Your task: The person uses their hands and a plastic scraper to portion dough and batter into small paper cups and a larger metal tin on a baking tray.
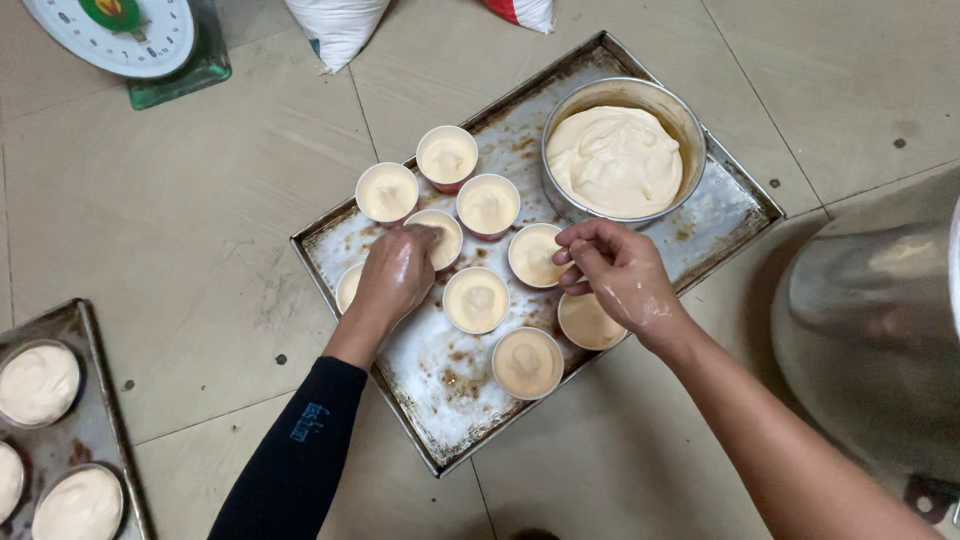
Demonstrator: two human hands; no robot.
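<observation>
On the floor, a worn baking tray (716, 205) groups batter-filled cups; left hand (395, 275) fingers close on one cup (440, 232) rim, right hand (620, 272) fingers pinch another cup (535, 256), steadying both.

Your left forearm wears a tight black sleeve (295, 455) with small pale lettering; your right arm is bare, batter-smeared at the wrist.

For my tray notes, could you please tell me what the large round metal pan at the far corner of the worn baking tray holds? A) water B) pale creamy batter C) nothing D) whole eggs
B: the large round metal pan on the worn baking tray is filled with pale creamy batter, like that in the small paper cups beside it.
</observation>
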